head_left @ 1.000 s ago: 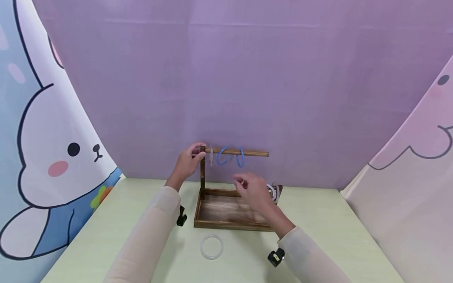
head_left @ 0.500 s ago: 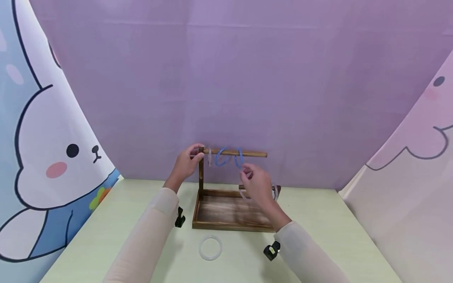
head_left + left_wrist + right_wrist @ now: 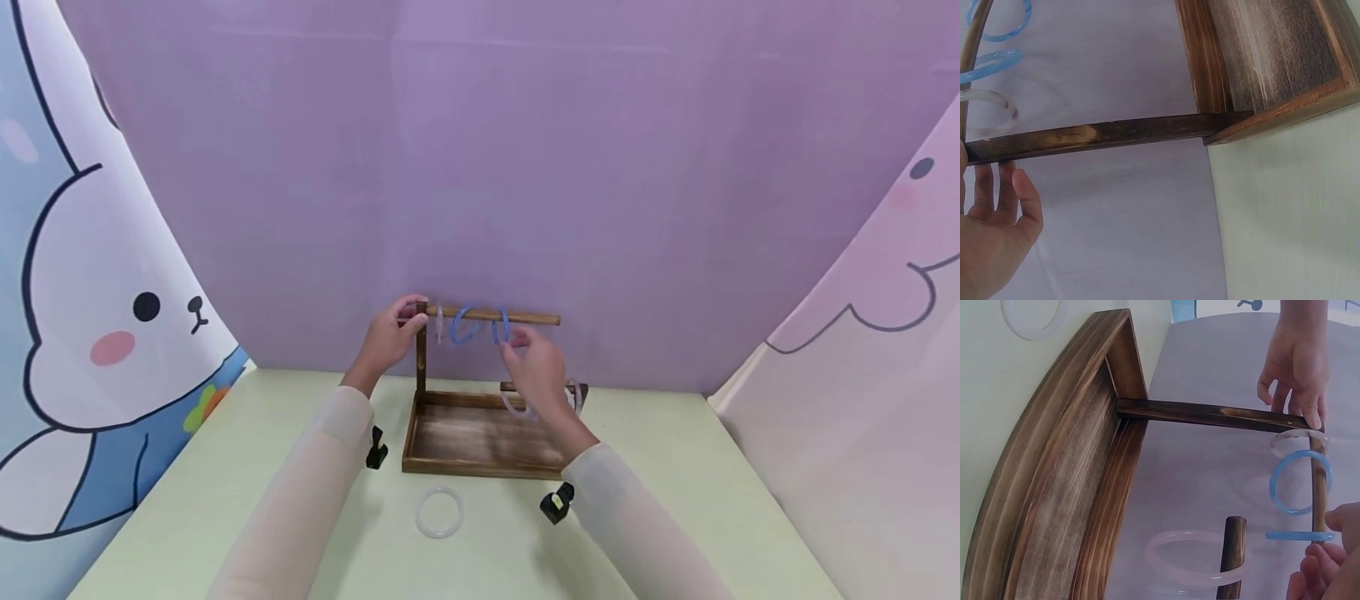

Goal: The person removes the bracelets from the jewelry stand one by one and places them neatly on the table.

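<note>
A wooden stand's upright post [image 3: 422, 358] carries a horizontal rod [image 3: 538, 318]. My left hand [image 3: 385, 340] grips the post's top between thumb and fingers. On the rod, nearest the post, hangs a clear bangle [image 3: 440, 323], then one blue bangle [image 3: 1275, 487], then a second blue bangle [image 3: 1291, 535]. My right hand [image 3: 540, 371] is at this second one, whose edge lies between the curled fingers and thumb in the right wrist view. The exact contact is partly hidden there by the hand.
The stand's tray base [image 3: 465, 440] sits on the pale green table [image 3: 660, 475]. A lower short rod [image 3: 1234, 540] holds pale bangles, one pinkish [image 3: 1200, 575]. Another whitish bangle [image 3: 418, 510] lies in front of the tray. A purple cloth [image 3: 480, 167] hangs behind.
My right hand has risen from above the tray to the outer blue bangle. The left hand keeps its hold on the post. The whole view has shifted slightly.
</note>
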### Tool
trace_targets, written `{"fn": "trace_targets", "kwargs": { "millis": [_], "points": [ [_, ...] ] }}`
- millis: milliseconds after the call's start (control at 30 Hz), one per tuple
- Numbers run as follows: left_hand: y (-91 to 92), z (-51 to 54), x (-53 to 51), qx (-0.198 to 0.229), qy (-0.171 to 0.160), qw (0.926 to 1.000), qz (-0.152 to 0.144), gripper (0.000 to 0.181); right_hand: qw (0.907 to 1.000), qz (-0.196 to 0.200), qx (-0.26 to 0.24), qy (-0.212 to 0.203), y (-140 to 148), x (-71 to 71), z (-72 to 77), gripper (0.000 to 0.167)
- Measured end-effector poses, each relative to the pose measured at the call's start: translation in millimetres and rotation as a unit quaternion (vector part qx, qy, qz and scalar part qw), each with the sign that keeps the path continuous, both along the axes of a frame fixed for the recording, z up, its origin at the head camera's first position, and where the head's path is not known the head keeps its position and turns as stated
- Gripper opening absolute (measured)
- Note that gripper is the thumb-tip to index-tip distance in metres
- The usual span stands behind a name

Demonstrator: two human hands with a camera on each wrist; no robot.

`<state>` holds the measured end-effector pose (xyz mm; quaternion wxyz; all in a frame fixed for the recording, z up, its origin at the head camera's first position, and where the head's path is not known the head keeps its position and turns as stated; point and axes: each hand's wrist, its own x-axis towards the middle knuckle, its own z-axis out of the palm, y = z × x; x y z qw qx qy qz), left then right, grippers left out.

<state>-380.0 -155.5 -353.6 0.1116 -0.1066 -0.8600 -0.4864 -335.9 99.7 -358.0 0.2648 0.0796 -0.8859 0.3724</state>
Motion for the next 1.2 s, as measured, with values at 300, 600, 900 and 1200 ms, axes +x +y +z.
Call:
{"fn": "trace_targets", "kwargs": {
  "millis": [300,600,900,1200],
  "points": [
    [1.5,5.4,-5.4,0.006,-0.002,1.0,0.0,0.037,0.9993,-0.02,-0.019,-0.024,-1,-14.2,9.5,0.029],
    [1.2,9.4,-3.9,0.003,0.005,1.0,0.0,0.039,0.9989,-0.009,-0.028,-0.037,-5,-18.1,13.4,0.026],
    [4.0,6.0,-0.8,0.012,0.01,0.9999,-0.003,0.038,0.9982,-0.01,-0.017,-0.057,-4,-16.2,14.1,0.021],
    [3.5,8.5,1.4,0.015,0.002,0.9999,-0.001,0.037,0.9986,-0.012,-0.011,-0.05,-5,-17.1,14.1,0.016]
  ]
}}
